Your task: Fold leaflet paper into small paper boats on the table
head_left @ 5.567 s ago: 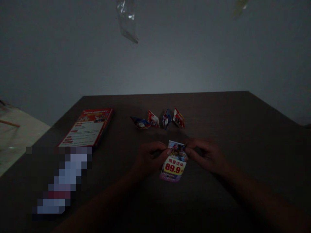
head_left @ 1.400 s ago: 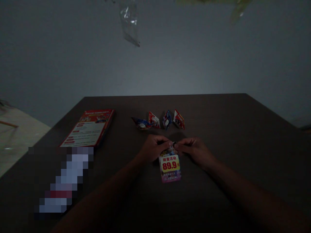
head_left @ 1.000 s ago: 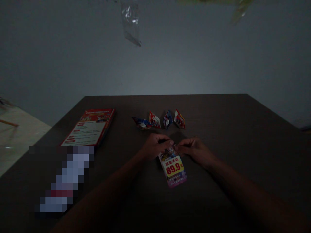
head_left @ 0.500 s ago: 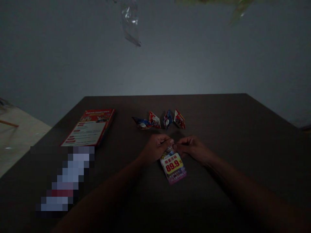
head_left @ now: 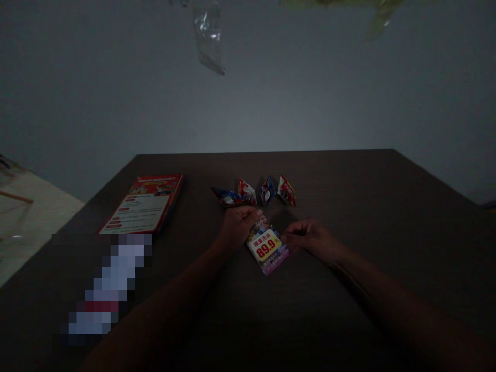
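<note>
My left hand [head_left: 239, 226] is closed, pinching the top left of a small printed flyer [head_left: 267, 247], which has a yellow-and-white panel with "89.9" in red and a purple lower edge. The flyer is tilted above the dark table. My right hand [head_left: 308, 238] is also closed, with thumb and fingertips at the flyer's right edge; how much of the edge lies between them is hard to see in the dim light. Just beyond my hands, several folded paper pieces in red and blue stand in a row, among them a red one [head_left: 287, 191] and a blue one [head_left: 267, 191].
A stack of red-and-white printed sheets [head_left: 143, 204] lies on the left of the dark table [head_left: 349, 181]. Nearer me is a pixelated, blurred-out patch [head_left: 116, 279]. A pale wall [head_left: 310, 103] rises behind the table, with a clear plastic bag [head_left: 209, 39] hanging on it.
The flyer has moved up and left with my left hand. My right hand has stayed about where it was, now at the flyer's right edge rather than near its top.
</note>
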Demonstrator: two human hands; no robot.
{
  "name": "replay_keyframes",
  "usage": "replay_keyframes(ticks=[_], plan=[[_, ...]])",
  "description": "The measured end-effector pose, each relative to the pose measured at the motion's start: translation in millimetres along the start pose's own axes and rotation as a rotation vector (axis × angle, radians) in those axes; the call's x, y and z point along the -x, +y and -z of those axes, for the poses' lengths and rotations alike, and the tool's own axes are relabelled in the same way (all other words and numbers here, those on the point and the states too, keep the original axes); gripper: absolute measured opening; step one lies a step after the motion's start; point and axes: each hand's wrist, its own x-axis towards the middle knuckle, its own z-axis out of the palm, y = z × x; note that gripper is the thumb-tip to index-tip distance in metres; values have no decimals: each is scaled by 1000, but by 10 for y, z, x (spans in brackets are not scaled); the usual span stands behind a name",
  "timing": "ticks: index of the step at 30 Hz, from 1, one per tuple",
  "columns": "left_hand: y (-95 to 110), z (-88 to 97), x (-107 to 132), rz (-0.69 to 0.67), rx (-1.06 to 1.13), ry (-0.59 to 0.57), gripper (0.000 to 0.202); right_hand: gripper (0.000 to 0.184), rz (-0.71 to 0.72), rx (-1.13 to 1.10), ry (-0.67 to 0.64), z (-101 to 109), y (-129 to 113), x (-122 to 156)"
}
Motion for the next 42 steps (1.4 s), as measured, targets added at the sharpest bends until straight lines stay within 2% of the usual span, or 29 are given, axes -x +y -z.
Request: replay_keyframes(ticks=[9, 17, 20, 23, 30, 32, 37, 42], plan=[[90, 1, 55, 11, 19, 77, 21, 30, 6, 22, -82, 58, -19, 74], [81, 74, 20, -7, -1, 139, 24, 29, 41, 79, -120, 127, -41, 142], [98, 102, 20, -28, 5, 175, 24, 31, 53, 77, -77, 135, -37, 136], [108, 66, 44, -34, -10, 161, 22, 32, 83, 77, -14, 98, -37, 107], [42, -112, 159, -97, -71, -16, 25, 33, 129, 53, 21, -76, -19, 46], [42, -153, 201, -124, -137, -36, 26, 33, 151, 107, 59, -133, 0, 37], [104, -225, 279, -158, -229, -12, 28, 30, 323, 368, 228, -224, 25, 40], [125, -231, 293, -142, -214, 33, 26, 29, 367, 461, 243, -246, -36, 46]])
